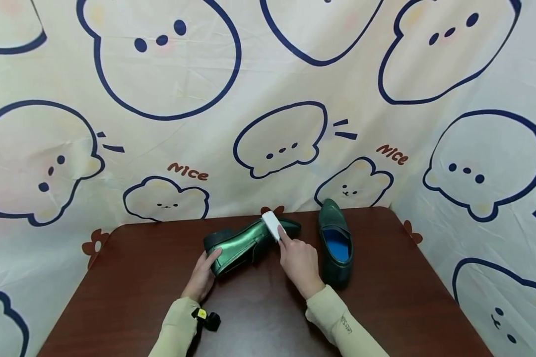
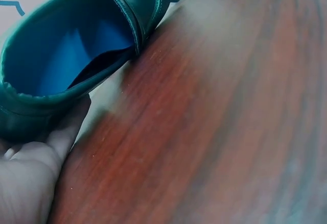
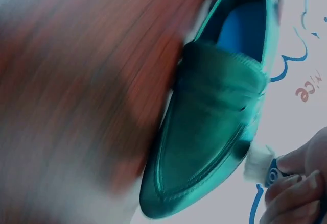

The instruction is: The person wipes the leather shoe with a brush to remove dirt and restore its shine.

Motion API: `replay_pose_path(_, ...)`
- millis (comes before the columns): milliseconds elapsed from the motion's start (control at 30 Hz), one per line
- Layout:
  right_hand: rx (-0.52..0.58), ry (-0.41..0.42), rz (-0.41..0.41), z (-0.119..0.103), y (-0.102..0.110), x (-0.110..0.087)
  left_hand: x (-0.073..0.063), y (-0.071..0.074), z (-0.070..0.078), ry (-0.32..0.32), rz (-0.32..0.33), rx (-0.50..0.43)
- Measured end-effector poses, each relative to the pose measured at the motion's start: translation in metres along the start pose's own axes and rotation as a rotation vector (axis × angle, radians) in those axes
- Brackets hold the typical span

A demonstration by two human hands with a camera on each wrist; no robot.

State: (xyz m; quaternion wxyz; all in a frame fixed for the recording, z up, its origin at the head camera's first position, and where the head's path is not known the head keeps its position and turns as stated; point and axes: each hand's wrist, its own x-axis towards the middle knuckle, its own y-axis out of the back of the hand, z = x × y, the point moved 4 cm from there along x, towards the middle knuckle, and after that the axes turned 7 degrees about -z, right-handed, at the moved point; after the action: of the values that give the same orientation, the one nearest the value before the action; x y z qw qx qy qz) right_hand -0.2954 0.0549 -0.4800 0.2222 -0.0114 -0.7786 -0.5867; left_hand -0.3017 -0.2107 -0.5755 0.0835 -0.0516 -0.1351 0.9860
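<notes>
A shiny green loafer lies tipped on its side over the table, its toe pointing right. My left hand grips it around the heel, thumb on the outer side. In the left wrist view, the blue insole shows inside the opening. My right hand holds a small white brush across the front part of the shoe. The right wrist view shows the brush's pale bristles right at the loafer's side edge, near the toe.
A second green loafer stands upright to the right of my right hand, toe toward the back. Both shoes are on a dark brown wooden table. Behind it hangs a white cloth with cartoon outlines. A small black device sits at my left wrist.
</notes>
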Motion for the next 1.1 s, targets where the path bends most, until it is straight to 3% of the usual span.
replay_pose_path(167, 0.136, 0.138, -0.086, -0.017, -0.001, -0.005, 0.0, 0.002, 0.002, 0.02, 0.002, 0.011)
replay_pose_path(267, 0.161, 0.155, -0.112, -0.022, -0.004, -0.007, -0.001, 0.004, 0.003, 0.014, 0.015, 0.006)
replay_pose_path(467, 0.065, -0.002, 0.032, -0.004, -0.004, -0.001, 0.001, 0.0, 0.002, 0.011, 0.006, -0.005)
replay_pose_path(600, 0.05, -0.097, 0.008, 0.009, -0.007, 0.002, 0.001, 0.001, 0.001, 0.001, 0.013, -0.023)
replay_pose_path(767, 0.151, -0.123, -0.013, 0.009, -0.007, 0.004, 0.005, 0.001, 0.001, 0.002, 0.013, -0.031)
replay_pose_path(933, 0.26, -0.044, -0.002, -0.003, -0.006, 0.0, 0.006, 0.0, 0.002, -0.008, -0.006, -0.006)
replay_pose_path(1100, 0.252, 0.046, -0.088, -0.017, -0.008, -0.008, 0.003, 0.0, -0.002, 0.004, 0.009, 0.019)
